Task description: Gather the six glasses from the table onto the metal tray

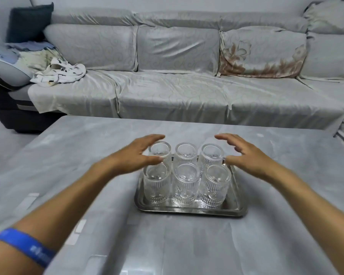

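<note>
All six ribbed glasses [186, 176] stand upright on the metal tray [191, 210], two rows of three. Our left hand [135, 153] and right hand [244, 155] hover open, gripping nothing. We judge only gentle straightening remains; nudge low, avoid clinking.

You are looking down at a grey marble-patterned table [286, 225] that fills the lower two thirds of the frame. One thing rests directly on it: a metal tray [191, 210], set just right of centre, its near rim facing you. The tray bears six clear ribbed glasses [185, 183], upright in two rows of three.
</note>
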